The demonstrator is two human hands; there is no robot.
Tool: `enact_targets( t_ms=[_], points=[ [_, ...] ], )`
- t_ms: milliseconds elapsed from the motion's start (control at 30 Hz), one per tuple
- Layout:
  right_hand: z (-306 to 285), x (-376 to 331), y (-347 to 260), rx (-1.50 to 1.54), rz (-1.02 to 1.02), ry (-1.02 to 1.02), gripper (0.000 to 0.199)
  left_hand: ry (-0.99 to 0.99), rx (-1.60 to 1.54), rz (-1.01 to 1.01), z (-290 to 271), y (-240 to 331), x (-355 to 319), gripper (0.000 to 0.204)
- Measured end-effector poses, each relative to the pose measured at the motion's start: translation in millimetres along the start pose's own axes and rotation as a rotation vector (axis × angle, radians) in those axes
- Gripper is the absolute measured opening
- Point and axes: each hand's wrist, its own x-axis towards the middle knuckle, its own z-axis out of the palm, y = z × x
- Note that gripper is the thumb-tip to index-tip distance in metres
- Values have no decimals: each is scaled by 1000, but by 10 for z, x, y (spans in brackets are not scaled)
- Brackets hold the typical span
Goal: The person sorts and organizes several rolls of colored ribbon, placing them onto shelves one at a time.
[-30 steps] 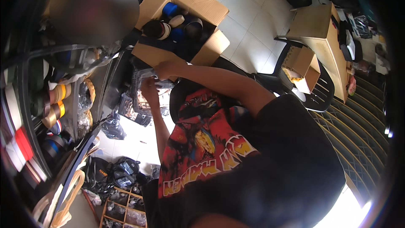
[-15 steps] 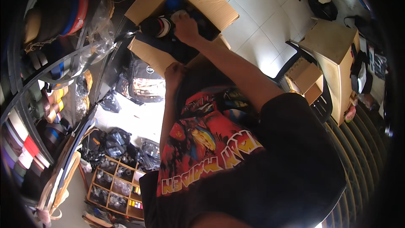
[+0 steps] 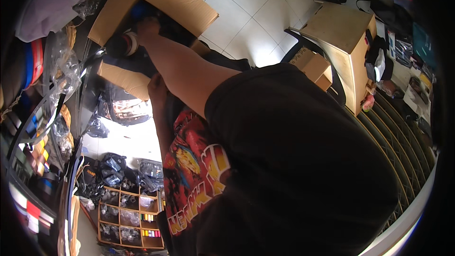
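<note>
An open cardboard box (image 3: 180, 4) stands ahead of me with its flaps spread and dark contents in shadow. My right hand (image 3: 148, 29) reaches down inside it, its fingers lost in the shade among dark cloth-like things. Beside that hand lies a dark roll (image 3: 122, 44) with a pale band and a thin red line round one end. Something blue (image 3: 138, 11) shows dimly deeper in the box. At the box's near side, my left hand (image 3: 158, 86) is closed at the corner of the near flap (image 3: 124, 78); my right forearm passes close to it.
Shelving with webbing rolls (image 3: 35, 64) and plastic bags lines the left. Below stands a wooden compartment rack (image 3: 119, 204) with thread spools and small packets. A smaller cardboard box (image 3: 310, 66) rests on a black chair, next to a wooden cabinet (image 3: 339, 28). White floor tiles (image 3: 237, 0) lie beyond.
The view has swung, so the box and shelving sit further left. My right arm reaches deeper into the box, its hand now more in shadow. My left hand stays by the near flap.
</note>
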Motion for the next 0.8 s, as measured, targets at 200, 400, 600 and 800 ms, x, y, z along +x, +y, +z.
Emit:
enact_targets(
  t_ms=[200,400,600,800],
  points=[
    [637,819,298,65,-205,106,45,-14,33,-3,-118,-143,-53,27],
    [162,148,162,-4,-235,50,50,74,-37,-17,-293,-316,-202,26],
    [-267,94,191,163,8,89,64,43,-142,6,-194,-56,-256,21],
    [-490,-191,404,171,-249,9,92,-1,-271,23,-360,-13,-165,21]
  ],
)
